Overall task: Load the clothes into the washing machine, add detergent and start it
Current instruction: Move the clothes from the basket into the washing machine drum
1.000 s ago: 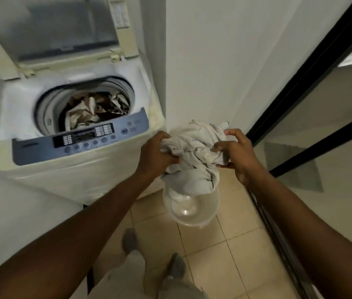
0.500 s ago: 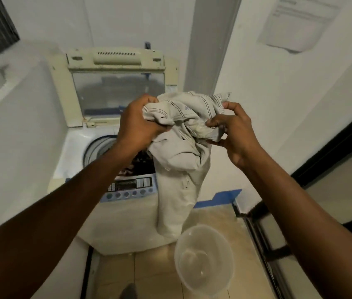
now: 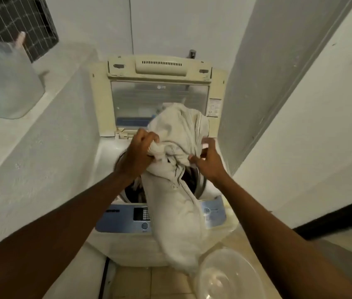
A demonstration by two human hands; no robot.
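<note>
A white top-loading washing machine stands ahead with its lid raised upright. A pale grey garment hangs over the drum opening and down across the blue control panel. My left hand is clenched on the garment's upper left fold. My right hand is at its upper right edge with fingers spread, touching the cloth loosely. Dark clothes show inside the drum behind the garment.
A clear plastic basin sits on the tiled floor at the lower right. A white ledge runs along the left with a clear plastic bag on it. A grey pillar stands right of the machine.
Both hands have carried the garment up from the basin and forward over the drum. My right hand's fingers have loosened and spread. The view has tilted up to the machine.
</note>
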